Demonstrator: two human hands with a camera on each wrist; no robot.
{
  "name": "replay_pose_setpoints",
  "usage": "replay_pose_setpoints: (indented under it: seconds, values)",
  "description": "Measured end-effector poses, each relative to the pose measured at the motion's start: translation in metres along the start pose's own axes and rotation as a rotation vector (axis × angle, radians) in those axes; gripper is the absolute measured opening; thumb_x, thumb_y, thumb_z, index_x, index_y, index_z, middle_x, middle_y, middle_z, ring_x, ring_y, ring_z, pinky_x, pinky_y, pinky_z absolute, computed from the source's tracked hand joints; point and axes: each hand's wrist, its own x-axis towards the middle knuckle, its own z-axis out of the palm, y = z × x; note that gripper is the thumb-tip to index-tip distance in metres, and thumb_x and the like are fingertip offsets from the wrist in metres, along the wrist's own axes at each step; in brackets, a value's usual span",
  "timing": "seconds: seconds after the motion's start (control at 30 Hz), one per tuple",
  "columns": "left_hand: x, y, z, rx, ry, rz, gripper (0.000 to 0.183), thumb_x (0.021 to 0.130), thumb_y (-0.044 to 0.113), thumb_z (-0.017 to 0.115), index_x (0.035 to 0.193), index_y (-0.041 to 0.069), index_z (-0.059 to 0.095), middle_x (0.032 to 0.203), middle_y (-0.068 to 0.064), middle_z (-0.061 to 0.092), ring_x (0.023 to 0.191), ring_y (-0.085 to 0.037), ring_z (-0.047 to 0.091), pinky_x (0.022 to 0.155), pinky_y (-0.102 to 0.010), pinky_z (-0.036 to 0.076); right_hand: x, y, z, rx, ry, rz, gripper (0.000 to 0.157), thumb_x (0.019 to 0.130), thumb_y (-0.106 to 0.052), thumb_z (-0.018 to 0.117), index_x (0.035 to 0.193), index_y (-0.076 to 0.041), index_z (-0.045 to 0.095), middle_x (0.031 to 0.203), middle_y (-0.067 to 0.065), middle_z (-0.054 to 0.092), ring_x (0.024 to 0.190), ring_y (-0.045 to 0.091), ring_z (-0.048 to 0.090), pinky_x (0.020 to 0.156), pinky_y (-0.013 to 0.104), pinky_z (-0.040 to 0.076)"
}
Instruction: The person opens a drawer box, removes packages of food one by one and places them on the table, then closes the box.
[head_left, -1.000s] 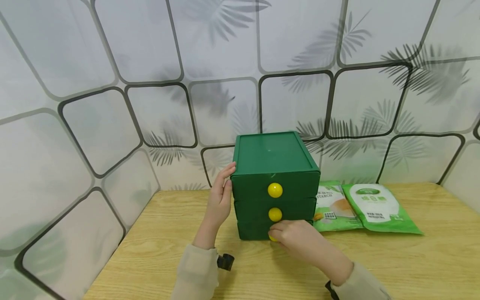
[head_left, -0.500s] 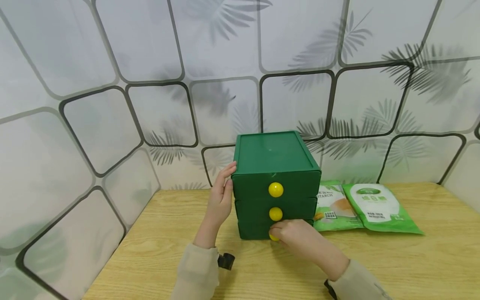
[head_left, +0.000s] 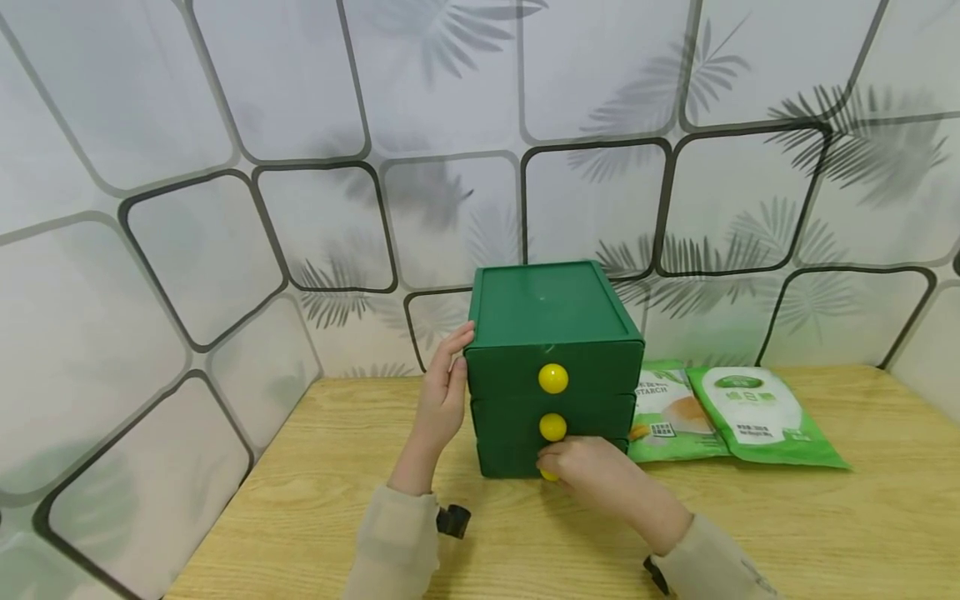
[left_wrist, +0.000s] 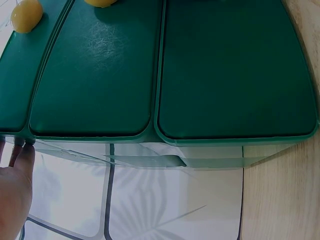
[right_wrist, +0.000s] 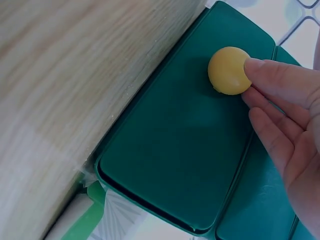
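A green plastic cabinet (head_left: 551, 304) stands on the table, with three stacked drawers and round yellow knobs. My right hand (head_left: 611, 487) is at the bottom drawer (right_wrist: 170, 135). Its thumb and forefinger pinch the edge of that drawer's yellow knob (right_wrist: 230, 71), as the right wrist view shows. No gap shows between the drawers and the frame in the head view. Against the cabinet's left side, near the top, rests my left hand (head_left: 441, 396), its fingers fairly straight. The left wrist view catches only part of that hand, with its fingertips on the cabinet's side.
Right of the cabinet, two green and white bags lie side by side on the wood table (head_left: 315, 500): a starch bag (head_left: 675, 417), partly hidden by the cabinet, and a second bag (head_left: 757, 417). A patterned wall covering (head_left: 457, 217) rises behind the table.
My right wrist and forearm have shifted slightly left, while its fingers stay at the bottom knob. The left hand keeps its place on the cabinet, and the drawers look the same.
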Motion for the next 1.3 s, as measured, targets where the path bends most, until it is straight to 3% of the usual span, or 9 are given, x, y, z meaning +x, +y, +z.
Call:
replay_pose_setpoints:
  seconds: [0.43, 0.63, 0.9, 1.1, 1.2, 1.3]
  values:
    - [-0.001, -0.001, -0.002, 0.001, 0.006, -0.004, 0.029, 0.089, -0.018, 0.031, 0.115, -0.018, 0.041, 0.126, -0.032, 0.036, 0.119, -0.039, 0.032, 0.054, -0.032, 0.033, 0.006, -0.003, 0.001, -0.096, 0.005, -0.043, 0.019, 0.075, 0.000, 0.066, 0.068, -0.017, 0.060, 0.067, -0.010, 0.053, 0.057, 0.002, 0.046, 0.049, 0.018, 0.041]
    - [-0.003, -0.002, 0.002, 0.010, 0.004, 0.010, 0.028, 0.088, -0.018, 0.032, 0.115, -0.019, 0.041, 0.125, -0.032, 0.037, 0.103, -0.037, 0.044, 0.048, -0.028, 0.031, 0.002, -0.007, 0.005, -0.193, -0.015, -0.046, 0.017, 0.073, 0.000, 0.067, 0.069, -0.016, 0.061, 0.069, -0.009, 0.052, 0.057, 0.003, 0.045, 0.047, 0.018, 0.040]
    - [-0.001, -0.002, 0.002, 0.024, 0.021, 0.038, 0.029, 0.087, -0.020, 0.033, 0.114, -0.019, 0.042, 0.124, -0.032, 0.039, 0.113, -0.039, 0.039, 0.054, -0.032, 0.033, 0.004, -0.007, 0.010, -0.431, 0.027, -0.201, 0.018, 0.070, -0.004, 0.068, 0.065, -0.017, 0.057, 0.064, -0.006, 0.046, 0.064, 0.006, 0.048, 0.052, 0.017, 0.040]
    - [-0.001, -0.002, 0.001, 0.022, 0.008, 0.024, 0.029, 0.087, -0.019, 0.033, 0.115, -0.018, 0.042, 0.125, -0.032, 0.038, 0.110, -0.038, 0.041, 0.052, -0.030, 0.033, 0.007, -0.006, 0.012, -0.502, 0.058, -0.273, 0.014, 0.072, -0.007, 0.069, 0.066, -0.017, 0.061, 0.065, -0.005, 0.049, 0.061, 0.008, 0.046, 0.046, 0.017, 0.037]
    - [-0.001, -0.002, 0.000, 0.022, 0.008, 0.019, 0.029, 0.087, -0.019, 0.033, 0.115, -0.019, 0.042, 0.125, -0.032, 0.038, 0.100, -0.037, 0.045, 0.049, -0.029, 0.032, 0.008, -0.006, 0.014, -0.534, 0.068, -0.297, 0.013, 0.072, -0.008, 0.069, 0.067, -0.018, 0.063, 0.067, -0.004, 0.050, 0.062, 0.009, 0.047, 0.046, 0.017, 0.038]
    - [-0.001, -0.002, -0.001, 0.022, 0.006, 0.016, 0.029, 0.088, -0.018, 0.033, 0.115, -0.018, 0.042, 0.125, -0.032, 0.038, 0.103, -0.037, 0.045, 0.048, -0.028, 0.032, 0.009, -0.006, 0.015, -0.556, 0.066, -0.305, 0.012, 0.072, -0.009, 0.069, 0.068, -0.018, 0.063, 0.068, -0.004, 0.051, 0.063, 0.009, 0.048, 0.046, 0.017, 0.038]
